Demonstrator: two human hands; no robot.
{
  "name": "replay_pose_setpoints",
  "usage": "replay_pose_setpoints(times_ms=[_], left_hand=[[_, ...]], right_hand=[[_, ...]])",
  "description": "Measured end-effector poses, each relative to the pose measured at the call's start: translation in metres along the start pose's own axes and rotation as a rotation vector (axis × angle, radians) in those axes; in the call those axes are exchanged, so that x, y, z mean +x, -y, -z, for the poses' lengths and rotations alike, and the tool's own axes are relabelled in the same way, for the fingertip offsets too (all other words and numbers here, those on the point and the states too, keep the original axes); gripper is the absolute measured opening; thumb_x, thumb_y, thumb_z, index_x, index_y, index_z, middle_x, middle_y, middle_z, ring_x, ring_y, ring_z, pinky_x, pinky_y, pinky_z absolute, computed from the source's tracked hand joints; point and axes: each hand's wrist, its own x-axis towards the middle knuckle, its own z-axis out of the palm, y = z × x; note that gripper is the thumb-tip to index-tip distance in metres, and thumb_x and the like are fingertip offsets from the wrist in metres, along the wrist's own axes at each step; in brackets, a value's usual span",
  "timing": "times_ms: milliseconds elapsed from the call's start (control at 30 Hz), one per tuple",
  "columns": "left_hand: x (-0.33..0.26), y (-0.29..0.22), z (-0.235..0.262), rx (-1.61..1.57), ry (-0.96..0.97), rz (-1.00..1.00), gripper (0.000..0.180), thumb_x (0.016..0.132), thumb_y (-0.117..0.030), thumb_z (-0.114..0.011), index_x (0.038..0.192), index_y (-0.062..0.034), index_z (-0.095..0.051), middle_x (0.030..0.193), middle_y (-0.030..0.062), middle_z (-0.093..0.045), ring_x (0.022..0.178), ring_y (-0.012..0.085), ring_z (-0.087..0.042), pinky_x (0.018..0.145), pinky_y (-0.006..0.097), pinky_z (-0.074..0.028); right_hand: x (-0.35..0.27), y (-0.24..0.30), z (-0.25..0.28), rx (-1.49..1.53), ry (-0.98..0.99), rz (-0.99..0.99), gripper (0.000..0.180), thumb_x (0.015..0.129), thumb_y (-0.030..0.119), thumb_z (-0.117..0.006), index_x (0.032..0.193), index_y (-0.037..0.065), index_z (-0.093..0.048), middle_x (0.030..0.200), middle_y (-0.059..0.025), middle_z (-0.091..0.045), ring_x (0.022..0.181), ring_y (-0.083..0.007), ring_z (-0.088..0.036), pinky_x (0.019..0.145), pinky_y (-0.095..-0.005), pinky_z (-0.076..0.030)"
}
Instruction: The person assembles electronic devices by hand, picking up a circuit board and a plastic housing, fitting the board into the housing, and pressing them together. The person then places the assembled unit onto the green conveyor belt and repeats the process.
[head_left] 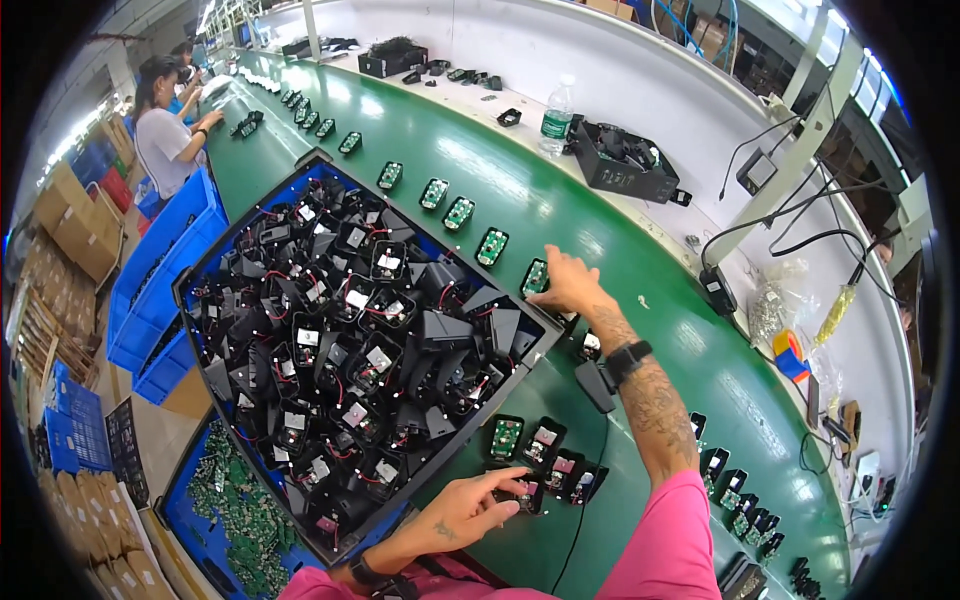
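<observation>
My right hand (575, 284) reaches out over the green bench, thumb and fingers closed around a black housing with a green circuit board (535, 277). That housing stands at the near end of a row of similar ones. Close to my body, my left hand (462, 514) has its thumb and fingers about the sides of another black housing (527, 493), partly hidden by the fingers. Beside it stand a housing with a green board (506, 437) and a housing with a white part inside (543, 440). A large black-rimmed bin (545, 345) heaped with black housings and red wires lies to the left.
A blue tray of loose green boards (235, 500) sits lower left, near blue crates (165, 270). More housings (738, 500) line the right side. A bottle (557, 115) and a black box of parts (625, 165) stand on the back ledge. A co-worker (170, 130) sits far left. A black cable (583, 510) crosses the bench.
</observation>
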Motion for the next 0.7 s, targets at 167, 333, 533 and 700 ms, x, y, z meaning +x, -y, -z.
replay_pose_setpoints(times_ms=[167, 333, 533, 700], left_hand=[[-0.002, 0.002, 0.003, 0.006, 0.017, 0.004, 0.050, 0.094, -0.010, -0.060, 0.143, -0.0040, -0.050, 0.118, 0.0102, -0.069, 0.070, 0.0104, -0.065, 0.061, 0.025, -0.050], [-0.001, 0.016, -0.006, 0.036, 0.020, -0.027, 0.050, 0.094, -0.012, -0.061, 0.142, -0.0044, -0.050, 0.116, 0.0104, -0.069, 0.069, 0.0105, -0.064, 0.061, 0.025, -0.049], [-0.012, -0.003, -0.003, 0.067, -0.144, -0.053, 0.046, 0.092, -0.010, -0.063, 0.137, -0.0034, -0.055, 0.113, 0.0103, -0.070, 0.069, 0.0091, -0.064, 0.062, 0.024, -0.050], [-0.023, 0.008, 0.001, 0.022, -0.243, -0.038, 0.044, 0.092, -0.010, -0.063, 0.134, -0.0029, -0.057, 0.110, 0.0096, -0.071, 0.068, 0.0092, -0.065, 0.061, 0.023, -0.050]], right_hand=[[-0.059, -0.048, -0.012, -0.015, -0.231, 0.313, 0.093, 0.080, 0.044, -0.076, 0.154, 0.011, -0.030, 0.151, -0.0248, -0.037, 0.138, -0.0428, -0.038, 0.112, -0.0564, -0.032], [-0.096, -0.034, -0.029, -0.121, -0.205, 0.355, 0.083, 0.082, 0.030, -0.074, 0.152, 0.012, -0.033, 0.152, -0.0223, -0.034, 0.137, -0.0411, -0.037, 0.109, -0.0526, -0.036], [-0.083, -0.039, -0.047, -0.238, -0.412, 0.361, 0.073, 0.077, 0.020, -0.070, 0.144, 0.008, -0.044, 0.129, -0.0185, -0.050, 0.110, -0.0352, -0.053, 0.090, -0.0453, -0.046], [-0.086, -0.034, -0.058, -0.402, -0.527, 0.337, 0.071, 0.078, 0.023, -0.066, 0.144, 0.011, -0.045, 0.128, -0.0175, -0.050, 0.104, -0.0303, -0.054, 0.083, -0.0416, -0.044]])
